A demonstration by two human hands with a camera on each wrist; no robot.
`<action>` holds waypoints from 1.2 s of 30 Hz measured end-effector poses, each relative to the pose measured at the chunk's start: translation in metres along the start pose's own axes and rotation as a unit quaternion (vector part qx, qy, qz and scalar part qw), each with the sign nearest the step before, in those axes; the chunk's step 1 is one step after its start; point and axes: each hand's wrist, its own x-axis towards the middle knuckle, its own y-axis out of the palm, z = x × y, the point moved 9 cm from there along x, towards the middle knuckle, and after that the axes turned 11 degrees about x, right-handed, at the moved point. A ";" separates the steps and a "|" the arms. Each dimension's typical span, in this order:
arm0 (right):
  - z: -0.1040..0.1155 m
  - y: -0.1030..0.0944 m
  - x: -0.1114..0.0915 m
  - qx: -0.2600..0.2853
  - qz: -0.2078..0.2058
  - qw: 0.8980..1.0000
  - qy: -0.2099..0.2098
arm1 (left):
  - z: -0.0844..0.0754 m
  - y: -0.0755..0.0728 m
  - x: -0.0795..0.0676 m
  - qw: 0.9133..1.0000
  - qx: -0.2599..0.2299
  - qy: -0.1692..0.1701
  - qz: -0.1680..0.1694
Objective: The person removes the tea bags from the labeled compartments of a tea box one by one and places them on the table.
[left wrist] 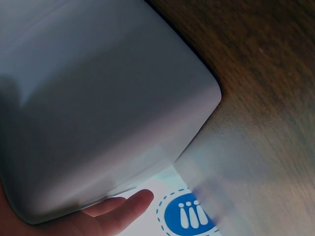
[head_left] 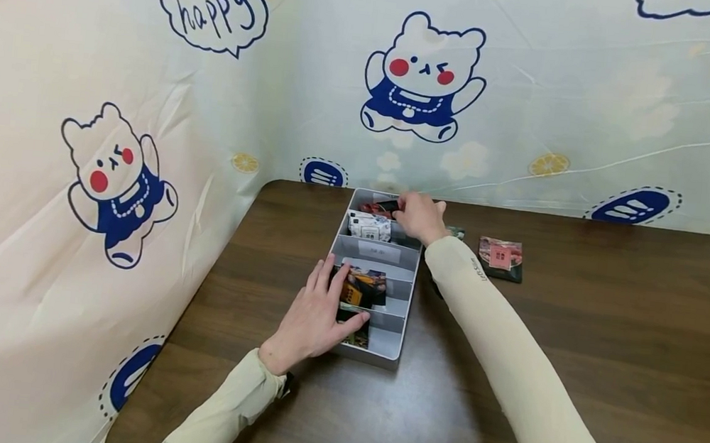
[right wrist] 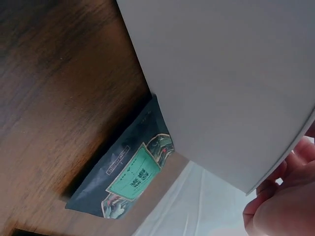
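Note:
A long grey divided tray [head_left: 387,339] lies on the table. My right hand [head_left: 421,217] reaches over its far right corner, curled fingers pinching the edge of a red-and-black packet [head_left: 378,208] in the farthest compartment. The right wrist view shows those curled fingers [right wrist: 275,211] at the rim. My left hand [head_left: 315,317] rests spread on the tray's near left side, fingers straight and thumb over the nearest compartment. White packets [head_left: 369,227] fill part of the second compartment. Close by the left fingertips are orange-and-black packets [head_left: 364,288], with a dark packet [head_left: 354,330] in the nearest compartment.
A red-and-black packet [head_left: 500,258] lies on the table right of the tray. A dark packet with a green label [right wrist: 130,172] lies against the tray's right side, mostly behind my right hand in the head view. Printed cloth [head_left: 534,89] hangs behind the table [head_left: 606,345].

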 end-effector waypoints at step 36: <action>-0.018 -0.058 -0.020 0.198 -0.080 0.977 0.002 | -0.002 -0.002 0.000 1.000 0.001 -0.002 -0.014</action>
